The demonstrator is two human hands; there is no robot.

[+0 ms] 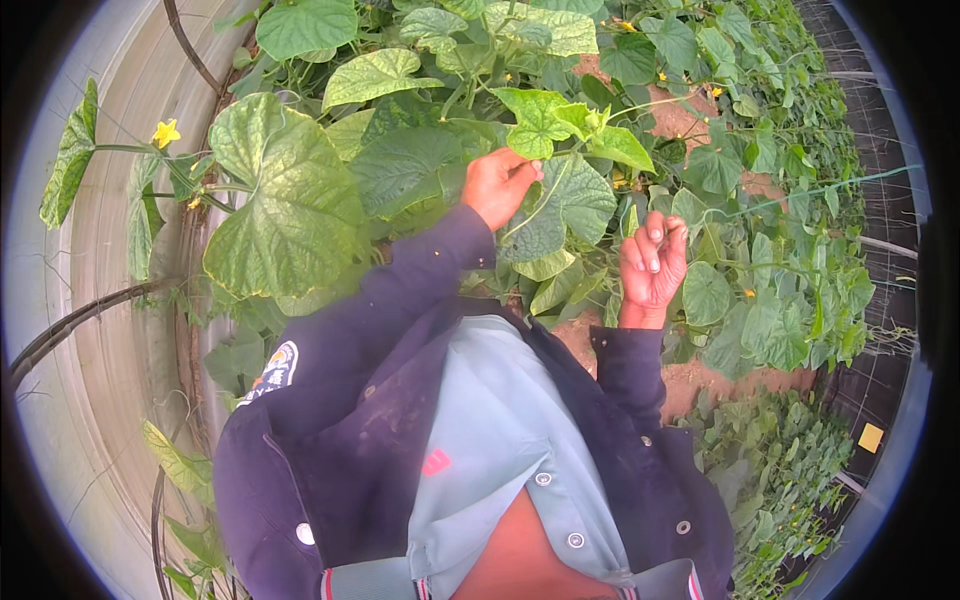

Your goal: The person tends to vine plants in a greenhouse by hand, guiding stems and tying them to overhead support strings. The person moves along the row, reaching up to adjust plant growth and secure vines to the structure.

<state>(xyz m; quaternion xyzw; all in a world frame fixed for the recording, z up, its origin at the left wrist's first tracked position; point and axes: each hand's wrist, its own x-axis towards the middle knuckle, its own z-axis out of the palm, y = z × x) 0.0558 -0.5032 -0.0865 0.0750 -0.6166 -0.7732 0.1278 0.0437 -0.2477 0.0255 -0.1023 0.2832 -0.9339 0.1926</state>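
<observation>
My left hand [499, 184] pinches the stem of a cucumber vine between thumb and fingers. Just beyond the fingertips is the vine's bright green shoot tip [592, 127] with young leaves. A broad cucumber leaf [551, 206] hangs beneath, partly behind the hand. To the right, my right hand [652, 259] is raised palm inward with its fingers curled. A thin green twine [810, 193] runs from the right rim to its fingertips and appears gripped there, though the exact hold is small and hard to see.
At left, a large yellowing leaf [281, 202] and a yellow flower [166, 133] stand near the plastic greenhouse wall [127, 225]. A dark curved pipe [82, 311] crosses that wall. Dense vines [780, 300] fill the right side, beside dark netting [874, 300] and a yellow card [871, 437].
</observation>
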